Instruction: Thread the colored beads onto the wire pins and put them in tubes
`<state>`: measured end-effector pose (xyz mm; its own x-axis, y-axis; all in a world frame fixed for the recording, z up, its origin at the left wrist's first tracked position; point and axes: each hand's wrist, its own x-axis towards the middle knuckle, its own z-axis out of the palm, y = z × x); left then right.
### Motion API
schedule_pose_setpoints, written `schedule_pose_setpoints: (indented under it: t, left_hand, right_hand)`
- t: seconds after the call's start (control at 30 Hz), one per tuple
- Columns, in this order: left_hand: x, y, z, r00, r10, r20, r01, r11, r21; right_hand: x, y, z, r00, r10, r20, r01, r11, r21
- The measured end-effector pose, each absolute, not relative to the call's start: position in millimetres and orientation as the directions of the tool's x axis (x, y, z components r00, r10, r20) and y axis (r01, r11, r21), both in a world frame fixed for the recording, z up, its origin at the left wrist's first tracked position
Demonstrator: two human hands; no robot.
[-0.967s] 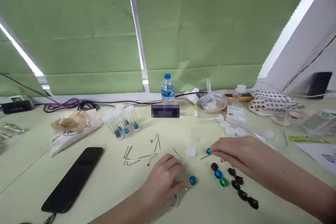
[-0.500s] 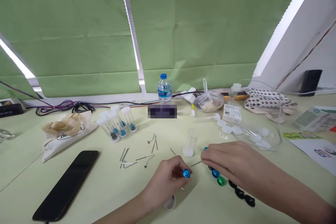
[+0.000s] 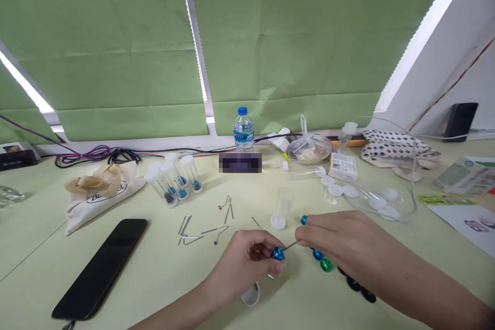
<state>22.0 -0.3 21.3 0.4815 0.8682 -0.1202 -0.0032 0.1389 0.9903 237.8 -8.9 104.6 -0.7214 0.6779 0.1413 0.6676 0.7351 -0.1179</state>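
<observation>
Green blinds [image 3: 127, 51], pale table [image 3: 162, 281], your left hand [image 3: 247, 257] pinching a blue knob [image 3: 277, 253], your right hand [image 3: 340, 234] gripping a rod [image 3: 291, 245]

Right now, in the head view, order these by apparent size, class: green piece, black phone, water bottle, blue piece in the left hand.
1. Black phone
2. Water bottle
3. Blue piece in the left hand, green piece: too alike to rank

I get a bright, even view, with white light glaring through gaps [image 3: 421, 41] beside the blinds [image 3: 131, 67]. Shadows around the left hand [image 3: 249, 260] and right hand [image 3: 342, 237] are soft. My wide lens slants the gaps outward; pixelation [image 3: 240, 163] masks a patch near the back edge of the table [image 3: 166, 278].
</observation>
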Motion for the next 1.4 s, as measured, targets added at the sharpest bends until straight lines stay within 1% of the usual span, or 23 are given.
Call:
schedule_pose_setpoints:
  t: [0.1,0.17,0.37,0.53,0.67,0.83,0.93,1.0,1.07,1.1,1.17,1.23,1.3,1.4]
  left_hand:
    - [22,-1,22,0.472,0.874,-0.118,0.016,0.125,0.992]
    - [22,-2,23,0.470,0.874,-0.124,0.020,0.130,0.991]
    - [21,-2,24,0.500,0.860,-0.103,-0.015,0.127,0.992]
    - [20,-5,26,0.534,0.839,-0.104,-0.063,0.163,0.985]
    - [12,-10,28,0.580,0.802,-0.142,-0.077,0.227,0.971]
    - [-2,-19,30,0.588,0.789,-0.177,-0.031,0.241,0.970]
    - [-9,-24,32,0.608,0.768,-0.201,0.013,0.243,0.970]
    - [-15,-24,32,0.604,0.773,-0.195,0.018,0.231,0.973]
    - [-23,-20,32,0.576,0.801,-0.166,-0.018,0.216,0.976]
    - [-28,-17,31,0.546,0.825,-0.145,-0.048,0.204,0.978]
    - [-39,-9,30,0.440,0.893,-0.097,-0.111,0.162,0.981]
    - [-49,0,28,0.318,0.945,-0.078,-0.152,0.132,0.980]
    - [-55,6,27,0.230,0.970,-0.075,-0.180,0.118,0.977]
    - [-60,10,25,0.160,0.985,-0.068,-0.210,0.101,0.973]
  right_hand:
    - [237,-9,106,-0.724,0.680,0.116,0.675,0.733,-0.086]
    - [238,-9,106,-0.726,0.679,0.109,0.673,0.734,-0.087]
    - [239,-5,100,-0.739,0.667,0.096,0.656,0.744,-0.124]
    - [234,-7,101,-0.755,0.650,0.088,0.633,0.757,-0.159]
    - [230,-11,102,-0.761,0.643,0.084,0.625,0.763,-0.165]
    - [217,-22,91,-0.803,0.590,0.086,0.577,0.805,-0.140]
    - [206,-28,85,-0.818,0.564,0.110,0.537,0.819,-0.202]
    - [201,-28,84,-0.776,0.611,0.156,0.563,0.783,-0.264]
    - [198,-24,83,-0.689,0.699,0.189,0.631,0.708,-0.316]
    - [197,-21,82,-0.641,0.744,0.187,0.677,0.663,-0.319]
    - [196,-13,74,-0.581,0.800,0.151,0.751,0.598,-0.280]
    - [195,-8,59,-0.584,0.803,0.118,0.777,0.596,-0.202]
    - [191,-6,40,-0.613,0.783,0.102,0.764,0.621,-0.174]
    - [185,-10,14,-0.654,0.751,0.091,0.738,0.660,-0.142]
